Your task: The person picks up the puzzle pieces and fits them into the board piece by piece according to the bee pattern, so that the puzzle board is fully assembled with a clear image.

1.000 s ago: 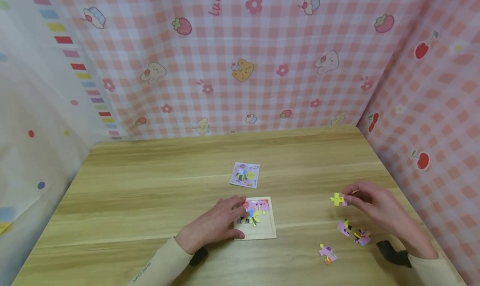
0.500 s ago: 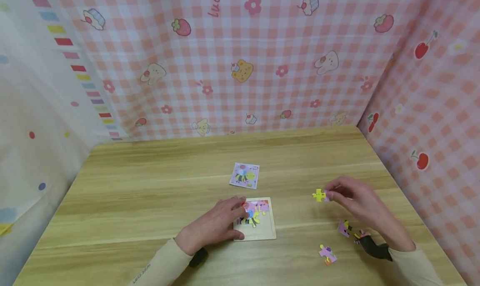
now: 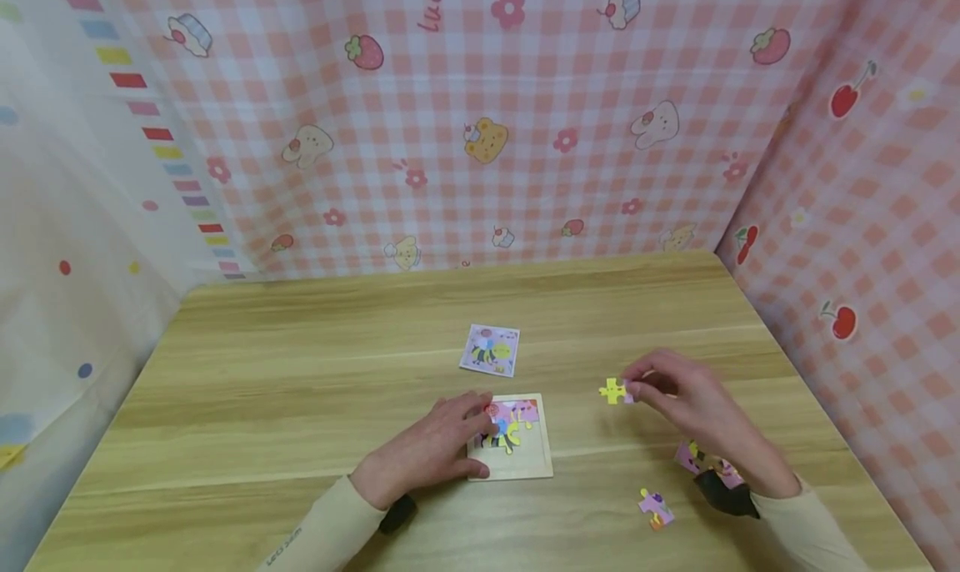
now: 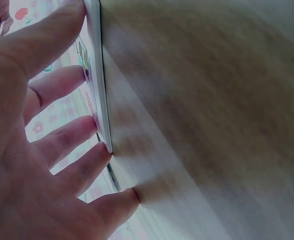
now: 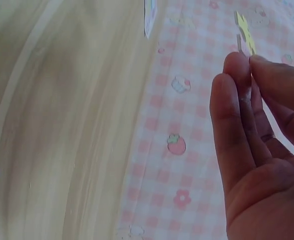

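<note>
My right hand [image 3: 686,397] pinches a yellow and pink jigsaw piece [image 3: 613,390] between thumb and fingertips, held over the table to the right of the tray. The right wrist view shows that piece [image 5: 245,32] nearly edge-on. My left hand [image 3: 427,443] rests with spread fingers on the left side of a square wooden puzzle tray [image 3: 525,469]. In the left wrist view, its fingertips lie along the tray's edge [image 4: 100,85]. Joined pieces [image 3: 519,412] with part of a bee fill the tray's upper left and top, partly hidden under the left fingers.
A square bee picture card [image 3: 489,350] lies behind the tray. One loose jigsaw piece [image 3: 656,509] lies at front right; others [image 3: 686,455] sit partly hidden by the right wrist's black strap [image 3: 723,495]. Checked curtains [image 3: 480,188] rise behind the wooden table [image 3: 300,363].
My right hand has carried the yellow and pink jigsaw piece leftward towards the tray. Its wrist now covers part of the loose pieces. My left hand has stayed in place.
</note>
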Demonstrator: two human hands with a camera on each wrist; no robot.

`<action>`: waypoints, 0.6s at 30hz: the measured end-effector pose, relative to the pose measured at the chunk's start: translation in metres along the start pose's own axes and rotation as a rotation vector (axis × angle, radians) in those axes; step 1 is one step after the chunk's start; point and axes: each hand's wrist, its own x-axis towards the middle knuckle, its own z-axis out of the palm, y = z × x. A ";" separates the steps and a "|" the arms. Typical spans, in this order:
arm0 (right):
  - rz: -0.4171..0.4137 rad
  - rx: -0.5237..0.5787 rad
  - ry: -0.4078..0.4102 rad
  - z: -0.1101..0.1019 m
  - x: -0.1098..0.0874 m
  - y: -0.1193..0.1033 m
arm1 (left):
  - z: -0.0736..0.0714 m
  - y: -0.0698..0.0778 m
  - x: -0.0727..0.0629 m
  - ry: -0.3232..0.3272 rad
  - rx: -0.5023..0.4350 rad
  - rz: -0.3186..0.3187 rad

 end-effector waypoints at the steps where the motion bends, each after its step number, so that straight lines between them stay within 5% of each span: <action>1: -0.012 -0.006 0.005 0.002 0.001 -0.001 | 0.000 0.000 0.000 0.001 -0.001 -0.001; 7: -0.057 -0.007 0.008 0.015 0.007 -0.004 | -0.001 0.001 -0.001 0.005 -0.003 0.000; 18: 0.024 0.016 -0.064 0.030 0.014 -0.013 | -0.002 0.001 0.000 -0.004 -0.017 -0.010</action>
